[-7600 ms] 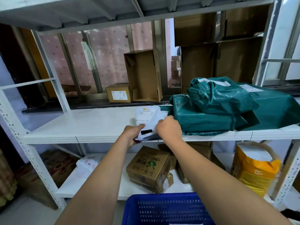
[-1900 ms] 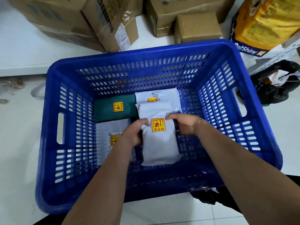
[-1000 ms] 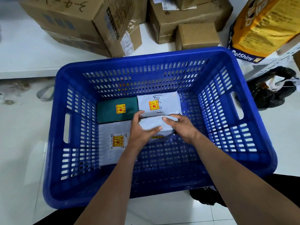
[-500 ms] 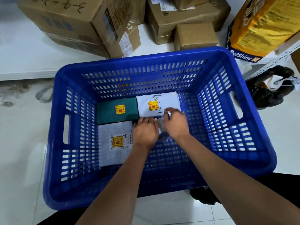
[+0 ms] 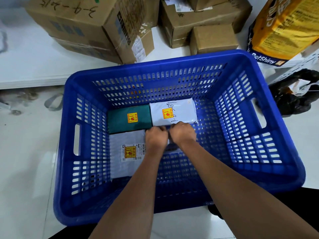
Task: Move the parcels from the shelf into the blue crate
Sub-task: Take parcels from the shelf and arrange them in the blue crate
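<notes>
Tucking a small white plastic parcel [image 5: 170, 144] into the blue slotted plastic crate [image 5: 276, 152], left hand [image 5: 156, 139] and right hand [image 5: 183, 134] grip it with curled fingers; next, I judge, letting go.

Single head-worn wide-angle view, looking steeply down from close above onto the blue crate [image 5: 283, 163] on the floor, both forearms entering from the bottom edge.
</notes>
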Motion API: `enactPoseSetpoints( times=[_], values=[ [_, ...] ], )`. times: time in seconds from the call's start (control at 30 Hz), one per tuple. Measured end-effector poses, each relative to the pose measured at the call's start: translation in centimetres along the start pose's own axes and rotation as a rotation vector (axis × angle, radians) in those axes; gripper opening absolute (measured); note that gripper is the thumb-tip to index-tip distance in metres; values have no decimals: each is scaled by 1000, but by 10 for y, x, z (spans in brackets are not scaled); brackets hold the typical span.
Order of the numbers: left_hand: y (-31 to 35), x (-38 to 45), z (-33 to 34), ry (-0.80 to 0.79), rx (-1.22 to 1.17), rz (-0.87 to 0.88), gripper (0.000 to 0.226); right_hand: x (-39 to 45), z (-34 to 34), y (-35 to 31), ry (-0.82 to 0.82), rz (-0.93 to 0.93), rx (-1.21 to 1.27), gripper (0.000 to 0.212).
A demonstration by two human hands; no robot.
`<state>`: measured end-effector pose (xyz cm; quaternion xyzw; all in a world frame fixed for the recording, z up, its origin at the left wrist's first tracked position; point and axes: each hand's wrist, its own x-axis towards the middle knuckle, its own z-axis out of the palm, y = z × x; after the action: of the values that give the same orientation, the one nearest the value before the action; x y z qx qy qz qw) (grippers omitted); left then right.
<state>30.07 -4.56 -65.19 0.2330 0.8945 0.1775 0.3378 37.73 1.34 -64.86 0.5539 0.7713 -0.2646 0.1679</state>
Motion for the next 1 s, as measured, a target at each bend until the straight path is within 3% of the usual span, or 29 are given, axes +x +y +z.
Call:
enactPoseSetpoints(
  times=[0.2, 0.33, 0.47, 0.67, 1.0],
  values=[
    [9, -5, -9, -93, -189, -295, 39, 1, -5, 0, -121, 206, 233, 38],
    [0, 6, -8, -299, -413, -470, 42, 2, -10, 9, -309, 389, 647, 41],
    [0, 0, -16, -386, -614, -667, 37, 4, -7, 15, -355, 617, 1049, 39],
    [2, 7, -23, -511, -704, -753, 34, 9, -14, 18, -517, 722, 1082, 35],
    [-25, 21, -4, -409, -718, -734, 25, 26, 17, 38, -470, 780, 1059, 30]
  ],
)
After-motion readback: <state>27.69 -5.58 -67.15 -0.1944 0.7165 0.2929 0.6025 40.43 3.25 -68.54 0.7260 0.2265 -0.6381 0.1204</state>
